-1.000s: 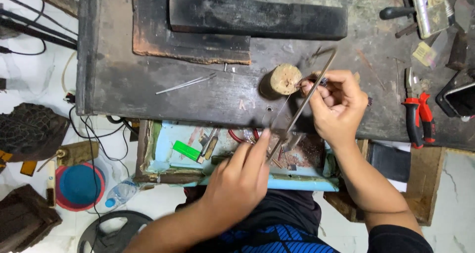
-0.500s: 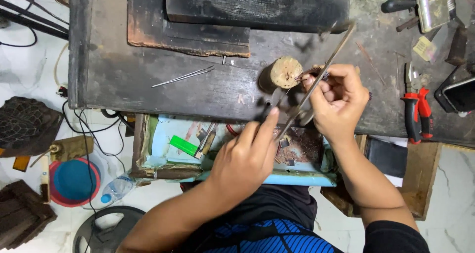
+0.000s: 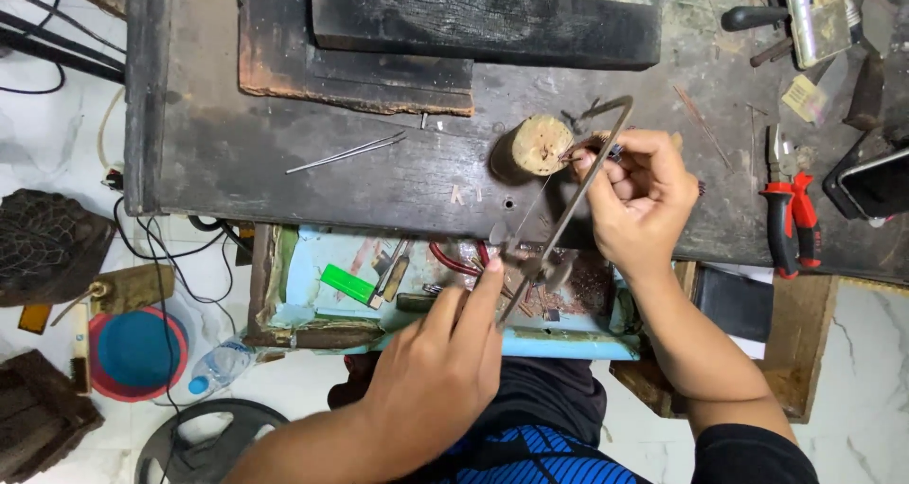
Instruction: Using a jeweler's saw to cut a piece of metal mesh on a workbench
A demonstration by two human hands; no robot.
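**Saw frame held at the wooden peg, lower clamp under your fingers**

Your right hand (image 3: 636,192) is closed around the top end of the small saw frame (image 3: 578,195), pinching something tiny against the round wooden peg (image 3: 538,147); the piece itself is too small to make out. Your left hand (image 3: 445,363) has thumb and forefinger closed on the lower end of the frame, at the wing-nut clamp (image 3: 500,236) just over the open drawer (image 3: 303,285).

The frame slants from the peg down toward you, across the front edge of the dark workbench (image 3: 218,152).

It looks as if you are setting or tightening the blade rather than cutting. The next move seems to call for a steady top hand while the lower fingers turn the clamp, with the frame kept in line so the thin blade does not kink.

Further out, tweezers (image 3: 346,152) lie on the bench to the left, and red-handled pliers (image 3: 791,214) well off to your right.
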